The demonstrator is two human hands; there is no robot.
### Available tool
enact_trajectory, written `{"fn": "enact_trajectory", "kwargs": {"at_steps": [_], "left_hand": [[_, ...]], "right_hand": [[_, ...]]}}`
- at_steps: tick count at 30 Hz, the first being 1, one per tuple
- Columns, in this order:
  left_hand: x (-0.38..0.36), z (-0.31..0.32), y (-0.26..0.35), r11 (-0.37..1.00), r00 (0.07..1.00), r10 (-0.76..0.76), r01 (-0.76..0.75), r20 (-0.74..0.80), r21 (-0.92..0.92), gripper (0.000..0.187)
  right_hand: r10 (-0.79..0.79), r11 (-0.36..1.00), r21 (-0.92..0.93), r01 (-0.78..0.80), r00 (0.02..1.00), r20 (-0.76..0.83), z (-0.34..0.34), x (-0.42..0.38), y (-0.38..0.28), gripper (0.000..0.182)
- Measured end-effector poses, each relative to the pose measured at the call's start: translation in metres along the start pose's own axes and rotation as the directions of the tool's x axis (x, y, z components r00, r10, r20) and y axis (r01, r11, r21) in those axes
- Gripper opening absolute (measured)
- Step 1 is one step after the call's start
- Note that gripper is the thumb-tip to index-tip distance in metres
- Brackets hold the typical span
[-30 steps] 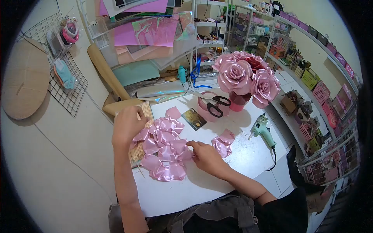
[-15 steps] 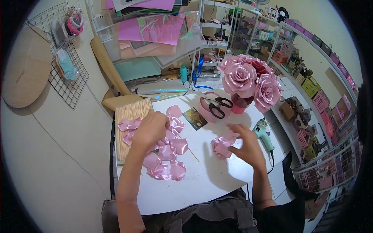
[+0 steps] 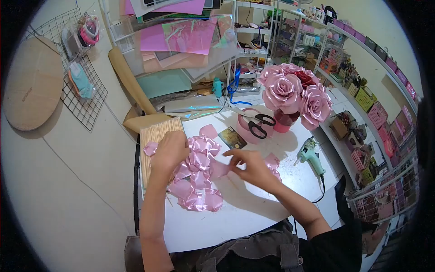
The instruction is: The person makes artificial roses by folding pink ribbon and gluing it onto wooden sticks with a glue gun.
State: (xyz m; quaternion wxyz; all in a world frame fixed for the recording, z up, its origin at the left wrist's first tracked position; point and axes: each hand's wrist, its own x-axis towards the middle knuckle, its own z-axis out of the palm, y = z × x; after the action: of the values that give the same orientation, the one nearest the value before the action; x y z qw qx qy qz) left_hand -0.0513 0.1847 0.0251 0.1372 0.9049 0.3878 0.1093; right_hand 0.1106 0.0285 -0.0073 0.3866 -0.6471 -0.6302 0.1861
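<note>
Pink satin petals (image 3: 199,161) lie in an overlapping cluster on the left half of the white table, partly over a bundle of thin wooden sticks (image 3: 158,131). My left hand (image 3: 170,152) is over the left part of this cluster and the sticks, its fingers curled downward. What they pinch is hidden behind the hand. At the cluster's right edge, my right hand (image 3: 249,167) holds a single satin petal (image 3: 219,169) between thumb and fingers. A smaller pile of petals (image 3: 273,164) rests behind the right wrist, partly covered by it.
Black-handled scissors (image 3: 258,124) lie across a pink ribbon roll (image 3: 244,120) at the back. A dark printed card (image 3: 233,137) is beside them. Pink satin roses (image 3: 294,93) stand back right, near a mint glue gun (image 3: 311,157) with a cord. Shelves (image 3: 362,95) line the right side.
My right hand has moved left from the smaller petal pile to the large cluster, and now holds a petal. My left hand stays over the sticks and petals. The view has shifted slightly.
</note>
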Motion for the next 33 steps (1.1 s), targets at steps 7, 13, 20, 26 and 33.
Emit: {"fn": "enact_trajectory", "kwargs": {"at_steps": [7, 13, 20, 26, 33], "left_hand": [[-0.003, -0.011, 0.006, 0.999, 0.996, 0.006, -0.011, -0.089, -0.052, 0.010], [-0.003, -0.018, -0.006, 0.997, 0.997, -0.019, 0.013, -0.069, -0.077, 0.010], [-0.010, -0.035, 0.006, 0.994, 0.999, -0.047, 0.049, 0.022, -0.098, 0.013], [-0.014, -0.037, 0.003, 0.992, 0.999, -0.053, 0.053, -0.001, -0.113, 0.013], [-0.018, -0.045, -0.002, 0.982, 0.996, -0.088, 0.087, -0.001, -0.170, 0.014]], "right_hand": [[0.139, 0.989, -0.047, -0.143, 0.987, -0.083, -0.075, -0.048, 0.000, 0.022], [-0.069, 0.973, -0.223, 0.054, 0.996, -0.064, -0.022, -0.040, -0.016, 0.026], [-0.051, 0.944, -0.315, 0.099, 0.986, 0.156, 0.048, -0.049, -0.020, 0.023], [-0.009, 0.999, -0.044, 0.009, 1.000, 0.016, -0.015, -0.055, -0.011, 0.017], [0.091, 0.967, -0.227, -0.119, 0.987, -0.131, -0.045, -0.059, -0.018, 0.038]]}}
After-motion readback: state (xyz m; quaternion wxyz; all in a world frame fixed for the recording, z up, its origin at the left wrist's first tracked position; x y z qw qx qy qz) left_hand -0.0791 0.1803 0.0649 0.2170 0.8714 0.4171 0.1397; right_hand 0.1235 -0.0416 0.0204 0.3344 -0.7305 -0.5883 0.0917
